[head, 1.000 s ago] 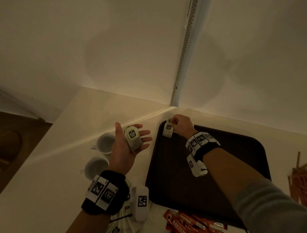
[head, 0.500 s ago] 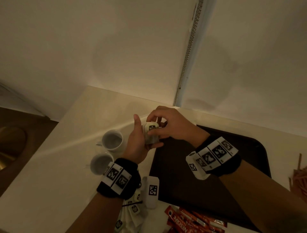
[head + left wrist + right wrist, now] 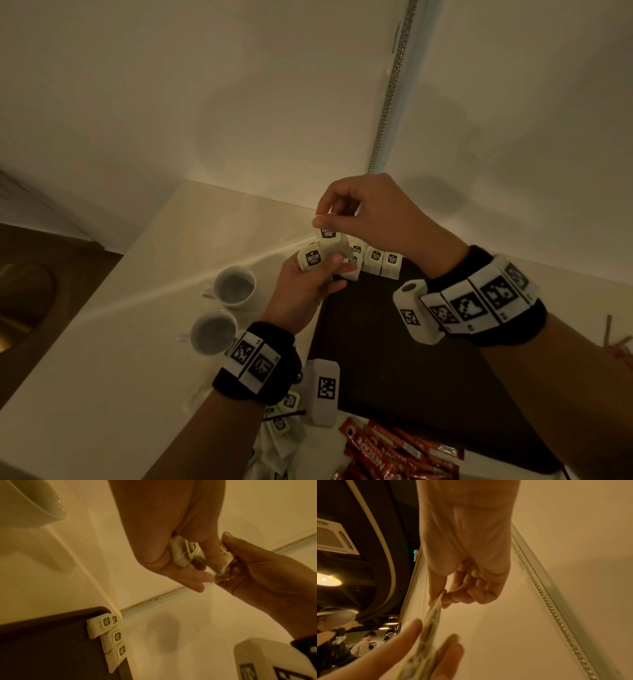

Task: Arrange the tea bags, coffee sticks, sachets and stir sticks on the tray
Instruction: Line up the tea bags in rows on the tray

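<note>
My left hand (image 3: 308,277) holds a small stack of pale tea bags (image 3: 313,258) between thumb and fingers, just left of the dark tray (image 3: 394,359). My right hand (image 3: 337,219) pinches one tea bag (image 3: 329,233) by its top edge, lifted just above that stack. In the left wrist view the pinched tea bag (image 3: 224,559) hangs beside the held stack (image 3: 185,553). Several tea bags (image 3: 376,260) lie in a row along the tray's far left corner, also seen as a row of tea bags (image 3: 111,632) from the left wrist.
Two white cups (image 3: 236,284) stand on the counter left of the tray. More tea bags (image 3: 284,411) and red coffee sticks (image 3: 387,455) lie at the near edge. Brown stir sticks (image 3: 616,342) lie at the far right. Walls close the corner behind.
My right hand left the tray's corner, came over to the left palm and now lifts one tea bag off the stack. The left fingers have curled round the stack.
</note>
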Demonstrator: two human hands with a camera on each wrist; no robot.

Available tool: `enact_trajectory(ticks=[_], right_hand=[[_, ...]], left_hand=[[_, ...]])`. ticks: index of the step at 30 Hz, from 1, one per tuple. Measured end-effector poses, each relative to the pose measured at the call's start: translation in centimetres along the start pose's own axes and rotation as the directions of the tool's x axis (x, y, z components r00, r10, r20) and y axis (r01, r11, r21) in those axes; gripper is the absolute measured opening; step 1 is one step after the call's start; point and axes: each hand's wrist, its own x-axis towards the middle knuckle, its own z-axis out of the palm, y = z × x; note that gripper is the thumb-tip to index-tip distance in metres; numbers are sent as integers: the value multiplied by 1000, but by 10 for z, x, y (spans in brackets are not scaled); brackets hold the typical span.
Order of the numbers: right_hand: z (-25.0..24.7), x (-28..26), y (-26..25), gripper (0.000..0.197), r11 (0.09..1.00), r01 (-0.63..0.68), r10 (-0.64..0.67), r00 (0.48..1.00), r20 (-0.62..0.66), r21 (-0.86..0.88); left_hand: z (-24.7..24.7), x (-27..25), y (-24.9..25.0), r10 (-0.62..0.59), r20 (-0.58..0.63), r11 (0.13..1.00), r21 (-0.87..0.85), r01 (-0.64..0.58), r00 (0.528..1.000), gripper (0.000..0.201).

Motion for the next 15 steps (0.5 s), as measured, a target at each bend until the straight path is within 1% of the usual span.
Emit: enact_trajectory(ticks=[3, 6, 9, 12, 15], right_hand=[[-2, 2, -5, 13, 998, -35, 35, 999, -4, -44], [-3, 2, -6, 12, 995, -57, 55, 998, -23, -83], [-3, 1, -7, 13, 992, -68, 64, 997, -44, -105], [-3, 0, -6, 14, 994, -78, 75, 996, -44, -74], [-5, -3, -3, 16, 995, -90, 91, 995, -30, 36]], left_hand=[[6, -2, -2, -13, 18, 997, -77, 14, 1000, 19], [11, -4, -2, -32, 51, 986, -160, 39, 998, 25], [14, -6, -2, -43, 71, 981, -185, 55, 997, 25], [13, -6, -3, -36, 59, 980, -192, 47, 998, 25], [9, -3, -2, -8, 21, 986, -167, 11, 1000, 26]])
